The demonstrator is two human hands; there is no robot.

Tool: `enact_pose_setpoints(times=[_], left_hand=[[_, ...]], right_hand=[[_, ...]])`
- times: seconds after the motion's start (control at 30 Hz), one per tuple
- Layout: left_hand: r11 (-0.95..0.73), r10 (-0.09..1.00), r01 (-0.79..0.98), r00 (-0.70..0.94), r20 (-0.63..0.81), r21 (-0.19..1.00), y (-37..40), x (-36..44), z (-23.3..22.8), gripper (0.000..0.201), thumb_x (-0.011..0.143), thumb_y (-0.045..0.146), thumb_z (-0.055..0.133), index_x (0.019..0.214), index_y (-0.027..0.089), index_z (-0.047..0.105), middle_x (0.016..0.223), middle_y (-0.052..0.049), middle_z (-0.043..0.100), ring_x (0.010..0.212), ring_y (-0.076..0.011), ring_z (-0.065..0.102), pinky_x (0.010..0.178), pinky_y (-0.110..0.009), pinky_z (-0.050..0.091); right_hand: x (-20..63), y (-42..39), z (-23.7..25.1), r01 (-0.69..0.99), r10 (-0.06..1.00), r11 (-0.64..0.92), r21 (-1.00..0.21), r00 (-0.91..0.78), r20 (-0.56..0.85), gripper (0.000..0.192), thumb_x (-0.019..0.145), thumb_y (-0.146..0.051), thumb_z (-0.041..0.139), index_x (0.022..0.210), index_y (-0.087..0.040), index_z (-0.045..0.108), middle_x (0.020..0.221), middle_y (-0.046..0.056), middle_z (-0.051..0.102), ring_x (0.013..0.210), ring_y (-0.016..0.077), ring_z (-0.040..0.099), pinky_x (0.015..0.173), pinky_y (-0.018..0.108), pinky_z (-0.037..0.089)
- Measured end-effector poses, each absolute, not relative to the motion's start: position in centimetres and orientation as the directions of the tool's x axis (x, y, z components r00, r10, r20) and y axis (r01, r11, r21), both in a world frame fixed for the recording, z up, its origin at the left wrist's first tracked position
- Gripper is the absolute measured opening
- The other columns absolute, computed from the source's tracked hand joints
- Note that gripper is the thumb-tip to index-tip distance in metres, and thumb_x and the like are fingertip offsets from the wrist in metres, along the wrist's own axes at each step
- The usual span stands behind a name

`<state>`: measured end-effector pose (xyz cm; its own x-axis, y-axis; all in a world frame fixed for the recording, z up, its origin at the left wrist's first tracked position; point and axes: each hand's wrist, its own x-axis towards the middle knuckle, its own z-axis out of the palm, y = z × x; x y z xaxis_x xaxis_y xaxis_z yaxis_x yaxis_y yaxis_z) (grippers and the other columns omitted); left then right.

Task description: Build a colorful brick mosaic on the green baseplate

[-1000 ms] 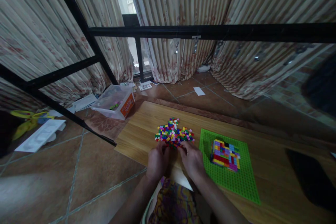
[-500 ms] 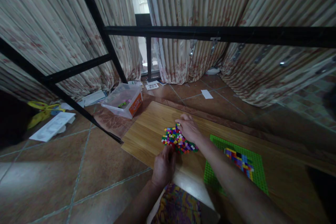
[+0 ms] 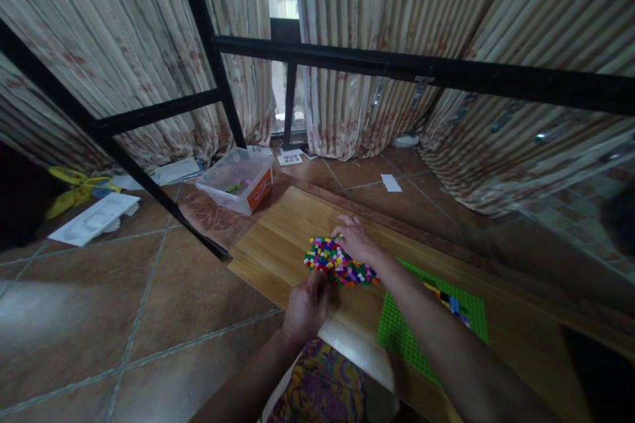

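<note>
Since the earlier frame, both hands have barely shifted; the view has swung left. Low centre, the left hand (image 3: 306, 307) rests curled at the brick pile's (image 3: 337, 263) near edge, fingers together. Right hand (image 3: 358, 243) lies spread on the pile's far side. Right of them sits a green baseplate (image 3: 411, 330) on the counter (image 3: 278, 248); farther left, a clear box (image 3: 238, 180).

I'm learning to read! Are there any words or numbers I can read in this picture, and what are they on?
No text here can be read.
Orange label on the clear plastic box: print too blurred to read.
Small printed card on the floor by the curtain: dark marks, too small to read.
White paper slip on the floor: nothing legible.
Pile of coloured bricks and green baseplate: no writing visible.
</note>
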<state>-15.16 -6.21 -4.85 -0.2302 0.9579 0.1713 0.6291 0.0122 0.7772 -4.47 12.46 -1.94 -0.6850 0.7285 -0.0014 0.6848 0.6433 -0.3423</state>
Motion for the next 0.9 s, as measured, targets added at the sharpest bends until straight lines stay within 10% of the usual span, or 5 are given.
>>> enact_pose_setpoints(times=[0.9], left_hand=[[0.018, 0.958, 0.635, -0.232, 0.168, 0.773, -6.3, -15.1, -4.8, 0.012, 0.086, 0.020, 0.046, 0.092, 0.022, 0.057, 0.083, -0.003, 0.067, 0.078, -0.0159, 0.064, 0.072, -0.024, 0.045]], right_hand=[[-4.7, 11.0, -2.3, 0.773, 0.829, 0.547, -0.321, -0.553, 0.084, 0.017, 0.084, -0.023, 0.059, 0.091, -0.017, 0.073, 0.116, 0.012, 0.060, 0.111, 0.0248, 0.047, 0.097, 0.036, 0.035]])
